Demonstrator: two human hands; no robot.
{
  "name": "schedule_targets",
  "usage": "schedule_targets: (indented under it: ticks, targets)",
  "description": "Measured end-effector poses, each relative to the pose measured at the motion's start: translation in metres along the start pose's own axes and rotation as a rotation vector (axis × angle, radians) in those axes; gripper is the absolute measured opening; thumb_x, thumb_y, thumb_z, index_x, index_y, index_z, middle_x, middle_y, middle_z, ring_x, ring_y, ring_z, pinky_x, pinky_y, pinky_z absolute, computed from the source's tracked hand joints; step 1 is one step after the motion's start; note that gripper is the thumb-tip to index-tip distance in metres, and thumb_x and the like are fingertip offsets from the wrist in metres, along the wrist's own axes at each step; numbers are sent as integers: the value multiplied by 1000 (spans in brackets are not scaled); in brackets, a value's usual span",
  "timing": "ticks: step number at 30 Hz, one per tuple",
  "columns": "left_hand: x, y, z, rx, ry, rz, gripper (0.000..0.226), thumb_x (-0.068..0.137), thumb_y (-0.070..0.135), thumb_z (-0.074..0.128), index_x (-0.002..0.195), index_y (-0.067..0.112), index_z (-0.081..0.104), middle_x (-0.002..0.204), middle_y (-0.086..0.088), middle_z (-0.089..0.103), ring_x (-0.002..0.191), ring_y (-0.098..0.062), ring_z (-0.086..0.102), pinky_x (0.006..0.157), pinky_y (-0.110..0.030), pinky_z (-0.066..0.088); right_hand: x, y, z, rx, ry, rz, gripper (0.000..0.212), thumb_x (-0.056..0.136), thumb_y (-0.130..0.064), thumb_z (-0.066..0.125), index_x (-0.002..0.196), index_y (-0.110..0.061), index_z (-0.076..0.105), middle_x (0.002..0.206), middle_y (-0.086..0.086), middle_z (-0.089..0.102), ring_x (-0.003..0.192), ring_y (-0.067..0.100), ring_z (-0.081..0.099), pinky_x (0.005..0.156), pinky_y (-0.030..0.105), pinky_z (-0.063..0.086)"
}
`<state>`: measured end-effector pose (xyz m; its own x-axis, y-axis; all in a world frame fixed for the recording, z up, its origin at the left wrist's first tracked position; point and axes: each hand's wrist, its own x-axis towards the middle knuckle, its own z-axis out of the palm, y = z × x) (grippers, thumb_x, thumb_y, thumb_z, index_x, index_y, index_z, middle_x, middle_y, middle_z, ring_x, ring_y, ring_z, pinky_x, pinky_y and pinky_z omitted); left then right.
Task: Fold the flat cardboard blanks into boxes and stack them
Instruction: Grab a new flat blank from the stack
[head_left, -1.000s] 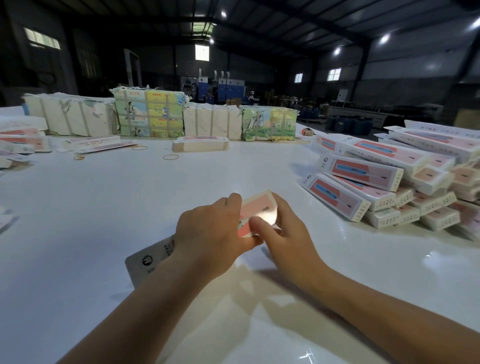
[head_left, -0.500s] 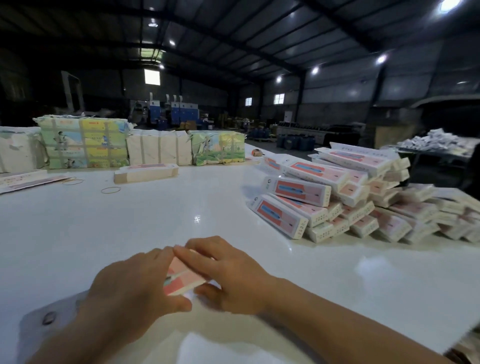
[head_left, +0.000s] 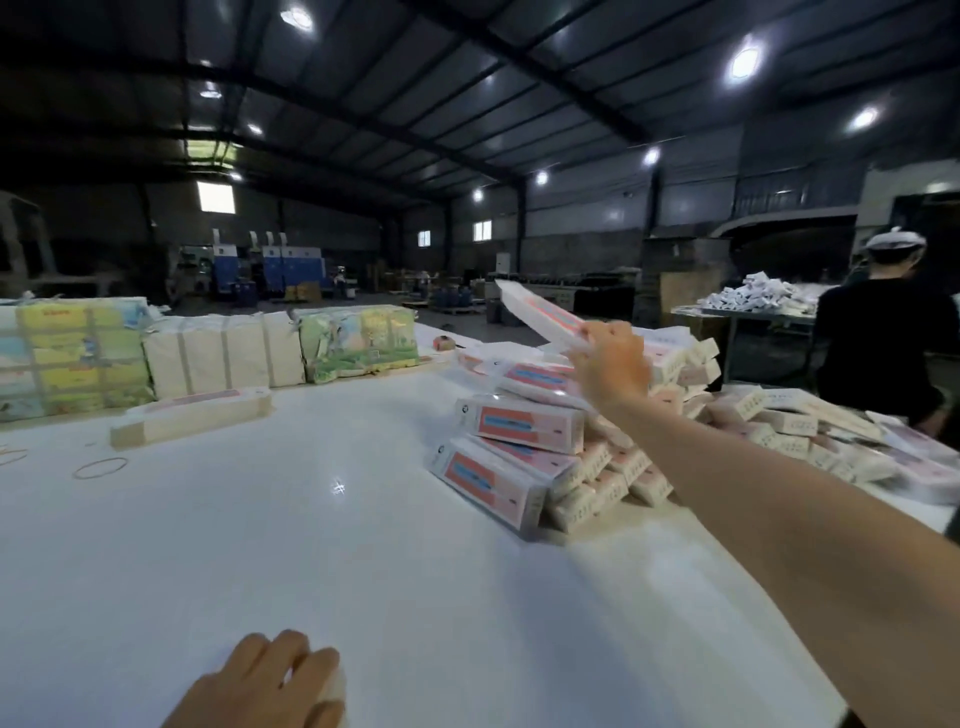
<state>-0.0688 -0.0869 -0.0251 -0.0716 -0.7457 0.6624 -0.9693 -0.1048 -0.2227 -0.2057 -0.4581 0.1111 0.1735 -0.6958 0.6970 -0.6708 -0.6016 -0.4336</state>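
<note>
- Pink-and-white folded box (head_left: 540, 318) is pinched at its near end in my right hand (head_left: 613, 366), held tilted above the pile of finished boxes (head_left: 524, 441) on the white counter (head_left: 311, 545).
- My left hand (head_left: 265, 680) rests flat near the counter's front edge, fingers spread; something pale seems to lie under it.
- I'd lower the box level, line it up with the top row, and let go only once it sits steady, so nothing slides.

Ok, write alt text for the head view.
The right hand holds a folded pink-and-white cardboard box above the heap of finished boxes on a glossy white table. The left hand rests near the table's front edge.
</note>
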Motion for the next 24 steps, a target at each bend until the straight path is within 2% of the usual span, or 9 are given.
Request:
schedule_targets:
  ticks: [2, 5, 8, 11, 13, 15, 19, 21, 24]
  targets:
    - [2, 1, 2, -24, -20, -42, 17, 62, 31, 38, 78, 27, 36, 51, 0, 50, 36, -13, 45, 31, -12, 32, 5, 20, 3, -210, -101, 109, 31, 94, -28, 45, 122, -21, 57, 127, 12, 51, 113, 32, 47, 92, 44, 40]
    - [-2, -2, 1, 13, -67, -58, 21, 67, 30, 41, 72, 26, 61, 55, 0, 54, 40, -14, 50, 33, -13, 36, 6, 24, 5, -309, -90, 124, 32, 96, -28, 41, 123, -20, 57, 132, 13, 49, 120, 32, 41, 96, 47, 36]
    - [-4, -2, 2, 47, -103, -96, 28, 72, 31, 44, 67, 21, 70, 64, 0, 60, 51, -17, 55, 37, -17, 42, 0, -10, -8, -86, 20, 26, 36, 95, -24, 44, 130, -20, 53, 141, 8, 42, 131, 28, 31, 102, 48, 29]
    - [-4, 3, 2, 39, -59, -166, 32, 67, 35, 40, 62, 23, 69, 62, 5, 57, 57, -12, 43, 38, -15, 34, -35, -67, -17, 199, -11, -163, 30, 95, -23, 50, 123, -18, 60, 130, 4, 56, 120, 23, 44, 100, 43, 37]
    - [-6, 7, -3, 39, -91, -188, 31, 69, 35, 40, 65, 24, 69, 65, 6, 58, 56, -13, 51, 39, -18, 38, -85, -102, -16, 372, -122, -300, 25, 94, -22, 52, 114, -17, 66, 120, 2, 64, 112, 20, 52, 97, 38, 40]
    - [-8, 10, -10, 32, -144, -204, 26, 71, 35, 46, 70, 25, 70, 69, 8, 60, 58, -13, 58, 41, -21, 43, -146, -125, -7, 431, -329, -406, 24, 94, -24, 51, 109, -18, 69, 115, 0, 67, 108, 19, 55, 95, 36, 41]
    - [-13, 15, -18, -59, -191, -295, 14, 75, 33, 56, 72, 26, 66, 71, 12, 59, 63, -9, 58, 48, -15, 34, -237, -142, 18, 257, -743, -519, 27, 96, -27, 43, 102, -18, 68, 111, 2, 64, 103, 23, 53, 88, 37, 42]
    - [-11, 16, -23, -16, -273, -348, 20, 86, 36, 48, 80, 26, 63, 80, 14, 58, 76, -7, 56, 55, -15, 33, -249, -141, 26, 142, -766, -616, 28, 96, -25, 39, 95, -13, 65, 106, 3, 60, 101, 24, 51, 82, 35, 41]
    - [-13, 13, -25, -78, -379, -444, 29, 95, 39, 39, 104, 23, 62, 105, 9, 57, 100, -10, 49, 77, -22, 38, -249, -135, 30, 157, -748, -665, 28, 96, -24, 40, 99, -15, 67, 107, 0, 59, 101, 21, 50, 83, 33, 41]
